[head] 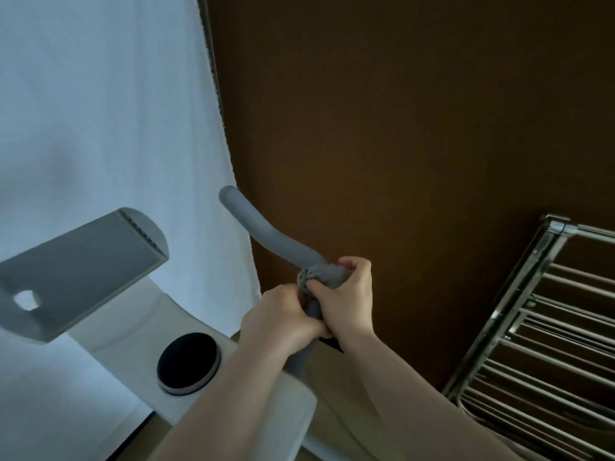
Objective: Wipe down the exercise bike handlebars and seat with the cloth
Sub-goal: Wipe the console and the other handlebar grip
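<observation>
Wooden floor (336, 424) under bike base (293, 410)

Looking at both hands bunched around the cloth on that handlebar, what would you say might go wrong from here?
1. The cloth is wadded small under the right hand, so it may miss part of the handlebar.
2. The left hand crowds the same spot, which may block the stroke.
3. A wide swing might hit the metal rack.

The grey handlebar (266, 236) curves up and to the far left from the white bike frame (286, 404), its rounded end free. A grey cloth (321, 276), bunched and fuzzy, wraps around the bar at its bend, near the middle.
</observation>
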Action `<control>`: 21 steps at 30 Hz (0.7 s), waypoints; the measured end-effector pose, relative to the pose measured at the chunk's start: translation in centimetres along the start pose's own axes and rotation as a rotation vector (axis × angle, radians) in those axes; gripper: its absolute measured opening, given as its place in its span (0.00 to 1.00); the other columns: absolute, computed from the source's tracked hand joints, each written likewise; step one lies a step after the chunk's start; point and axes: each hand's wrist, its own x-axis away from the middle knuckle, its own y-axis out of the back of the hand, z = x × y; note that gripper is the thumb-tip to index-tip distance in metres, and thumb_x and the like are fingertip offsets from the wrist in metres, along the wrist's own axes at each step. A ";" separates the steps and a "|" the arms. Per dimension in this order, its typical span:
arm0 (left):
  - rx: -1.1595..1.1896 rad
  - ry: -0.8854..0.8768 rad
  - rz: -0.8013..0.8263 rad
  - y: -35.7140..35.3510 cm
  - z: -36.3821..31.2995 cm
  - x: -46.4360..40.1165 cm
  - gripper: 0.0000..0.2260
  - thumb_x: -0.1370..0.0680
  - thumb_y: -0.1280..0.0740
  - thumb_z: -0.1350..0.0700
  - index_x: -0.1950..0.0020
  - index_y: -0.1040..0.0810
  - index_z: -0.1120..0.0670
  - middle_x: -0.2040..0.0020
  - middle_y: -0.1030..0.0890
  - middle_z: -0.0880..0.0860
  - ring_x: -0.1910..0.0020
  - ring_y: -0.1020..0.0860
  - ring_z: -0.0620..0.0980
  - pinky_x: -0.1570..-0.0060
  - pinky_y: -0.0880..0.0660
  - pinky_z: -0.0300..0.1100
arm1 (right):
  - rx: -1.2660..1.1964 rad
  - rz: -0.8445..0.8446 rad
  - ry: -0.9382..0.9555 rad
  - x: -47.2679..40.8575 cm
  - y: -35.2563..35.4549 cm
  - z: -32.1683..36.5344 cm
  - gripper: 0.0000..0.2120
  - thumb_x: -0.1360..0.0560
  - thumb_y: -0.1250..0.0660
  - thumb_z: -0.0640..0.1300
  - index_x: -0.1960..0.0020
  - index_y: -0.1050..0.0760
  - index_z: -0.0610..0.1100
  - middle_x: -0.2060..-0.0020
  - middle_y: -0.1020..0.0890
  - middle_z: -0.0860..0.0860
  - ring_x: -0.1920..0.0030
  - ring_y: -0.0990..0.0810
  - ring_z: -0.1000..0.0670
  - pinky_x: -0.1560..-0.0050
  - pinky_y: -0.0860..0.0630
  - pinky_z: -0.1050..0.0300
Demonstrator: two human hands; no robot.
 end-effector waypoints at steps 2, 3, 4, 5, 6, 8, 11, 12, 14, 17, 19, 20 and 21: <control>0.009 0.010 0.007 0.2 -0.1 0.1 0.12 0.32 0.27 0.46 0.54 0.25 0.47 0.60 0.22 0.45 0.59 0.22 0.46 0.62 0.26 0.41 | -0.088 -0.003 -0.074 0.2 0.0 -0.3 0.33 0.35 0.21 0.45 0.36 0.35 0.49 0.42 0.31 0.52 0.47 0.28 0.55 0.54 0.30 0.67; 0.007 0.010 0.007 0.3 -0.1 0.1 0.11 0.32 0.26 0.47 0.55 0.25 0.47 0.60 0.21 0.46 0.59 0.22 0.47 0.62 0.25 0.42 | -0.117 -0.001 -0.131 0.5 -0.1 -0.4 0.34 0.35 0.21 0.47 0.35 0.35 0.47 0.41 0.31 0.52 0.49 0.28 0.56 0.54 0.29 0.66; 0.003 0.009 0.004 0.3 -0.2 0.2 0.10 0.33 0.27 0.48 0.56 0.24 0.47 0.60 0.20 0.46 0.59 0.22 0.47 0.61 0.24 0.43 | -0.141 0.004 -0.186 0.8 -0.2 -0.6 0.34 0.35 0.22 0.49 0.34 0.34 0.46 0.40 0.30 0.52 0.50 0.27 0.56 0.53 0.28 0.64; 0.001 0.009 0.002 0.3 -0.1 0.2 0.10 0.33 0.27 0.49 0.56 0.24 0.47 0.60 0.20 0.47 0.59 0.22 0.47 0.59 0.22 0.45 | -0.161 0.013 -0.220 1.1 -0.4 -0.9 0.34 0.34 0.22 0.51 0.33 0.32 0.46 0.39 0.28 0.51 0.50 0.25 0.54 0.52 0.26 0.61; 0.004 0.010 0.002 0.3 -0.1 0.2 0.09 0.33 0.27 0.49 0.57 0.24 0.48 0.60 0.20 0.47 0.59 0.21 0.48 0.57 0.21 0.46 | -0.174 0.025 -0.230 1.4 -0.5 -1.1 0.33 0.33 0.23 0.52 0.32 0.32 0.47 0.41 0.25 0.50 0.48 0.23 0.52 0.51 0.25 0.59; 0.020 0.018 0.026 0.3 0.1 0.3 0.10 0.32 0.26 0.49 0.54 0.23 0.49 0.59 0.19 0.47 0.58 0.21 0.47 0.55 0.22 0.46 | -0.155 0.058 -0.197 1.1 -0.6 -0.9 0.29 0.30 0.26 0.52 0.33 0.31 0.48 0.45 0.21 0.51 0.47 0.21 0.51 0.51 0.24 0.59; 0.055 0.040 0.123 0.7 -0.4 0.0 0.15 0.33 0.24 0.47 0.52 0.22 0.51 0.58 0.19 0.48 0.57 0.20 0.47 0.58 0.25 0.41 | -0.042 0.131 -0.126 -0.9 -0.2 -0.2 0.24 0.28 0.28 0.51 0.35 0.28 0.47 0.48 0.20 0.53 0.48 0.21 0.52 0.47 0.22 0.53; 0.064 0.047 0.144 0.9 -0.7 -0.1 0.14 0.34 0.23 0.47 0.54 0.22 0.51 0.60 0.18 0.48 0.58 0.20 0.47 0.59 0.25 0.40 | 0.005 0.158 -0.100 -1.4 -0.1 0.1 0.24 0.28 0.28 0.51 0.35 0.28 0.47 0.48 0.20 0.53 0.49 0.21 0.51 0.46 0.21 0.52; 0.096 0.058 0.151 1.3 -1.0 -0.3 0.12 0.35 0.22 0.49 0.59 0.22 0.51 0.63 0.18 0.49 0.60 0.20 0.46 0.61 0.25 0.40 | 0.064 0.194 -0.052 -1.9 0.0 0.2 0.24 0.28 0.28 0.52 0.34 0.28 0.48 0.48 0.19 0.53 0.48 0.21 0.51 0.45 0.22 0.51; 0.202 0.089 0.126 1.1 -0.6 0.0 0.13 0.35 0.21 0.50 0.59 0.20 0.53 0.63 0.18 0.50 0.63 0.20 0.45 0.64 0.26 0.38 | 0.027 0.216 -0.024 -0.9 0.7 -0.6 0.25 0.27 0.29 0.52 0.32 0.29 0.48 0.46 0.19 0.53 0.46 0.21 0.53 0.44 0.22 0.54; 0.206 0.093 0.094 0.8 -0.2 0.2 0.16 0.36 0.21 0.46 0.56 0.20 0.53 0.62 0.18 0.48 0.62 0.20 0.44 0.65 0.27 0.37 | -0.011 0.230 -0.010 -0.4 1.2 -1.4 0.26 0.27 0.28 0.54 0.32 0.28 0.48 0.47 0.18 0.54 0.47 0.20 0.55 0.46 0.20 0.54; 0.204 0.091 0.081 0.7 0.0 0.2 0.17 0.37 0.21 0.44 0.57 0.20 0.52 0.63 0.18 0.48 0.63 0.20 0.44 0.65 0.28 0.36 | -0.008 0.241 -0.002 -0.5 1.3 -1.6 0.25 0.28 0.28 0.54 0.33 0.27 0.48 0.48 0.18 0.55 0.48 0.19 0.55 0.48 0.19 0.53; 0.210 0.092 0.076 0.7 0.0 0.0 0.18 0.38 0.21 0.43 0.57 0.20 0.52 0.64 0.19 0.47 0.63 0.20 0.44 0.65 0.28 0.36 | 0.009 0.251 0.005 -1.0 1.3 -1.5 0.24 0.28 0.28 0.53 0.34 0.26 0.48 0.49 0.18 0.54 0.49 0.19 0.55 0.49 0.19 0.53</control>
